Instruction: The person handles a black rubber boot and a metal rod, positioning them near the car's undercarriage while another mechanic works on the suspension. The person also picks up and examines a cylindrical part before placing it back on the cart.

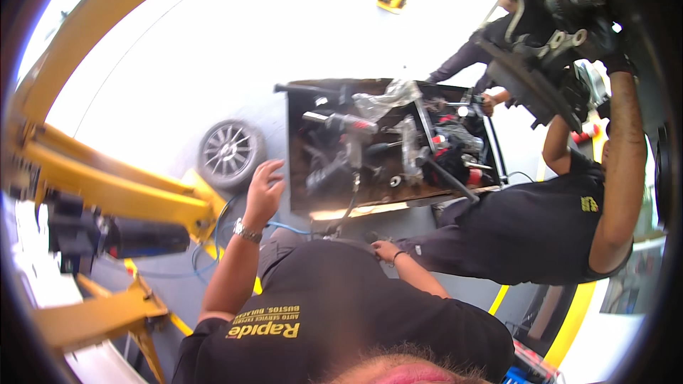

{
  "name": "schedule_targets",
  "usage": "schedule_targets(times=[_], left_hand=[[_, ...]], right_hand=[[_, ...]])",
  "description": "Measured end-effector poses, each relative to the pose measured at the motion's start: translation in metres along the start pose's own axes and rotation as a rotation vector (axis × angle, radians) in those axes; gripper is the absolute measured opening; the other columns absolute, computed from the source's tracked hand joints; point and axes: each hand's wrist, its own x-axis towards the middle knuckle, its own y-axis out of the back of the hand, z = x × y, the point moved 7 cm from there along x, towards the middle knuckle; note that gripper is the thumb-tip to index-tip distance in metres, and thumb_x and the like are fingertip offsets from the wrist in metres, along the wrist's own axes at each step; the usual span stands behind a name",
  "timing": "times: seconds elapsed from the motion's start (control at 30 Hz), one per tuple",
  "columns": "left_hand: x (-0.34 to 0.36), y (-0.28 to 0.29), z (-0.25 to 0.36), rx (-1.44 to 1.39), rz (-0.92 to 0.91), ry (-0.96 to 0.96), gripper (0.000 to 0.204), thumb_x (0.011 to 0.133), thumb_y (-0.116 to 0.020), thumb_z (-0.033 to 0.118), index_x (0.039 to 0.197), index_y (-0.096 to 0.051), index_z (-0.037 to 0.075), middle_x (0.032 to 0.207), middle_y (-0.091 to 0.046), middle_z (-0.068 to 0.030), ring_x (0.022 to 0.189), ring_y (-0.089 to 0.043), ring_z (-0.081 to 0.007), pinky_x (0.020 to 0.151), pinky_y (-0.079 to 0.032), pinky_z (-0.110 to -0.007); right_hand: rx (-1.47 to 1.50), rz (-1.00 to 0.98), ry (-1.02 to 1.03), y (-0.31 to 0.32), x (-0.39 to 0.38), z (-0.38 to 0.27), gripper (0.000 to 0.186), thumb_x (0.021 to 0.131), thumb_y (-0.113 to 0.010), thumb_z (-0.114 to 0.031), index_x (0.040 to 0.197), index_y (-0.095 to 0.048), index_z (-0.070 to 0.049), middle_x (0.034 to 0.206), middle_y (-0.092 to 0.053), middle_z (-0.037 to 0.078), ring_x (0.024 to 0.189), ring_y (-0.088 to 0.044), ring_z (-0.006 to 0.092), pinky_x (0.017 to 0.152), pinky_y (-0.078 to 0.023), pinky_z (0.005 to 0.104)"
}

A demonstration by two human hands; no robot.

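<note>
Lift: yellow lift arms point(121, 192) reach in from the left, and one ends just beside the wheel.
Tool cart: the dark open tool cart point(299, 199) stands in the middle, straight ahead of the person. Its long axis runs left to right, with a long side turned toward the person.
Cart contents: a black power tool point(340, 124) lies with its length across the cart. Beside it are a crumpled clear plastic bag point(388, 96), metal parts and a few red-handled tools on the right side, all jumbled and touching.
Co-worker: a person in dark workwear point(526, 231) stands at the right, one arm raised to the brake and hub assembly point(555, 50) overhead. Another person's hand point(489, 103) reaches into the cart's far right corner.
Wheel: an alloy wheel point(229, 153) lies flat on the floor, just left of the cart.
Hose: a black hose point(345, 213) drops from the cart's near edge toward the person.
Left hand point(265, 185): open with fingers spread, holding nothing, near the cart's left edge. A wristwatch point(247, 231) is on the wrist.
Right hand point(384, 249): loosely curled below the cart's near edge, close to the hose. I cannot tell whether it grips anything.
</note>
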Motion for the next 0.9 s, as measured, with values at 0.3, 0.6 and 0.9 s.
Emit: schedule_targets(times=[0.3, 0.6, 0.9], left_hand=[[0.152, -0.015, -0.134, 0.398, 0.108, 0.081, 0.041, 0.089, -0.064, 0.018, 0.126, -0.058, -0.001, 0.126, -0.057, -0.0191, 0.11, -0.059, -0.0304, 0.096, -0.047, -0.038], [0.28, -0.04, -0.184, 0.496, 0.102, 0.462, 0.09, 0.09, -0.06, 0.054, 0.153, -0.024, -0.001, 0.152, -0.034, -0.0284, 0.142, -0.032, -0.0429, 0.117, -0.028, -0.05], [0.287, -0.051, -0.182, 0.566, 0.09, 0.378, 0.09, 0.091, -0.061, 0.048, 0.155, -0.018, 0.001, 0.152, -0.035, -0.0276, 0.139, -0.039, -0.0426, 0.114, -0.034, -0.05]], right_hand=[[0.262, 0.142, -0.238, 0.0, -0.012, 0.051, 0.043, 0.089, -0.069, -0.026, 0.125, -0.062, -0.004, 0.094, -0.07, 0.011, 0.078, -0.07, 0.0223, 0.064, -0.055, 0.0336], [0.635, 0.498, -0.451, -0.031, -0.033, 0.006, 0.042, 0.092, -0.066, -0.033, 0.121, -0.063, -0.002, 0.093, -0.068, 0.01, 0.071, -0.066, 0.0197, 0.059, -0.051, 0.0342], [0.693, 0.44, -0.584, -0.11, -0.054, -0.064, 0.054, 0.089, -0.066, -0.037, 0.129, -0.061, -0.001, 0.107, -0.071, 0.015, 0.088, -0.07, 0.0248, 0.079, -0.055, 0.0375]])
